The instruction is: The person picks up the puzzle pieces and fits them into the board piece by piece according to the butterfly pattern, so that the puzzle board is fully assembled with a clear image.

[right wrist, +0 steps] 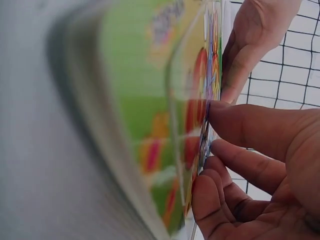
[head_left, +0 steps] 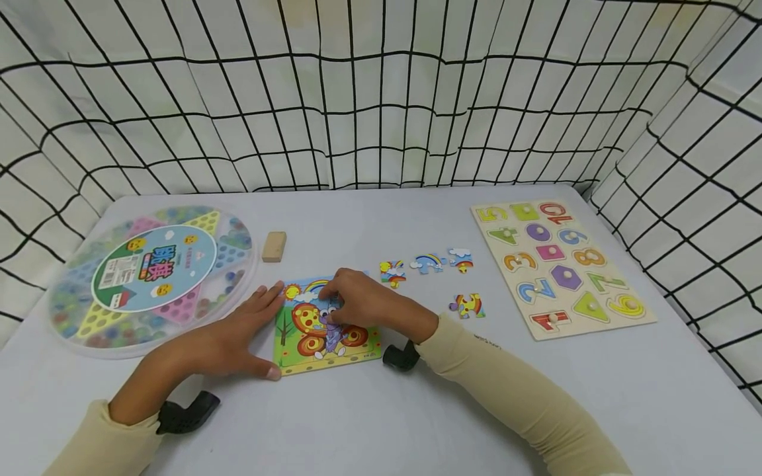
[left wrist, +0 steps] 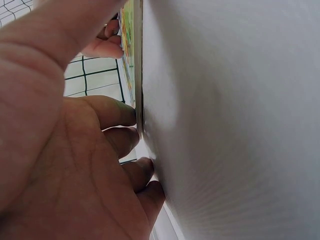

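A butterfly jigsaw board lies on the white table in front of the person. The left hand spreads along the board's left side, its thumb at the lower left corner and fingertips by the upper left. In the left wrist view, fingers of that hand meet the board's edge. Over the upper right of the picture, the right hand pinches a puzzle piece low against the board; the hand hides most of that piece. Seen from the right wrist, the thumb and fingertips come down onto the picture surface.
Loose jigsaw pieces lie right of the board, one piece nearer the person. A wooden number-and-shape board is at right. Left stand a round Chinese checkers case and a small wooden block. Black wire mesh encloses the table's back and sides.
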Action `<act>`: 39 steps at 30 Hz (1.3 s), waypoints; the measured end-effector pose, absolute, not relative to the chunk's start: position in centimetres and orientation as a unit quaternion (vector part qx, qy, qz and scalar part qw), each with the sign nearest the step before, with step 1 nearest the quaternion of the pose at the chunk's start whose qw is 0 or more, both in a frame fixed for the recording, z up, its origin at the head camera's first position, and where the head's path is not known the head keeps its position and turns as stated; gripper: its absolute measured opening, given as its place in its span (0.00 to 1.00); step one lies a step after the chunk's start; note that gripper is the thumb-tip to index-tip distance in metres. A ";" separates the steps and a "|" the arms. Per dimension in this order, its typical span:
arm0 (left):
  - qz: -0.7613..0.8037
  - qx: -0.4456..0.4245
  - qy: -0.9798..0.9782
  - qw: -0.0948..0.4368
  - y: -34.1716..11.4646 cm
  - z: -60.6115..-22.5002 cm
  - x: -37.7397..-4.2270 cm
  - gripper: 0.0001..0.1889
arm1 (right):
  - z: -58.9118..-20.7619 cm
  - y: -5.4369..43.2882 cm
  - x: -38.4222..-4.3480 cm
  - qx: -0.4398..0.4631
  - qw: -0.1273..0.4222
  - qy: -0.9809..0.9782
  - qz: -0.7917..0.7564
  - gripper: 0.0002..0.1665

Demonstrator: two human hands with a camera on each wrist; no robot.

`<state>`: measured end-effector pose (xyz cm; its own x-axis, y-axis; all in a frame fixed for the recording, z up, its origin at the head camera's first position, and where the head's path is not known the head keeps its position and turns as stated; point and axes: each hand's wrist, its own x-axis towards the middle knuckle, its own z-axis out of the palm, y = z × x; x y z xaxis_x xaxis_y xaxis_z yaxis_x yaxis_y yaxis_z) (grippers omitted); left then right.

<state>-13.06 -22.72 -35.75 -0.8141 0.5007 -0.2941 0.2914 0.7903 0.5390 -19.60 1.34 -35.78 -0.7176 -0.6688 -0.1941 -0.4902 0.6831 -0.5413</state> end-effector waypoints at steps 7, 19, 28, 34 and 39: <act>0.239 0.216 0.921 0.218 -22.7 -35.8 -13.1 0.63 | -35.4 1.3 -19.6 -0.322 0.201 0.897 -0.224 0.27; 0.234 0.211 0.923 0.222 -22.5 -35.8 -13.2 0.63 | -34.0 4.0 -20.1 -0.295 0.194 0.890 -0.288 0.24; 0.236 0.214 0.923 0.216 -22.7 -35.9 -13.2 0.63 | -33.8 6.9 -20.1 -0.319 0.173 0.879 -0.311 0.20; 0.242 0.213 0.922 0.216 -22.8 -35.8 -13.0 0.63 | -33.5 8.8 -20.3 -0.332 0.165 0.870 -0.326 0.19; 0.238 0.215 0.923 0.213 -22.7 -35.8 -13.0 0.63 | -33.3 10.6 -20.5 -0.329 0.148 0.870 -0.335 0.19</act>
<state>-13.01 -22.74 -35.77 -0.8164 0.4989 -0.2908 0.2957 0.7938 0.5314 -20.51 10.62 -33.30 -0.7401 -0.6715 -0.0371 -0.4730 0.5589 -0.6811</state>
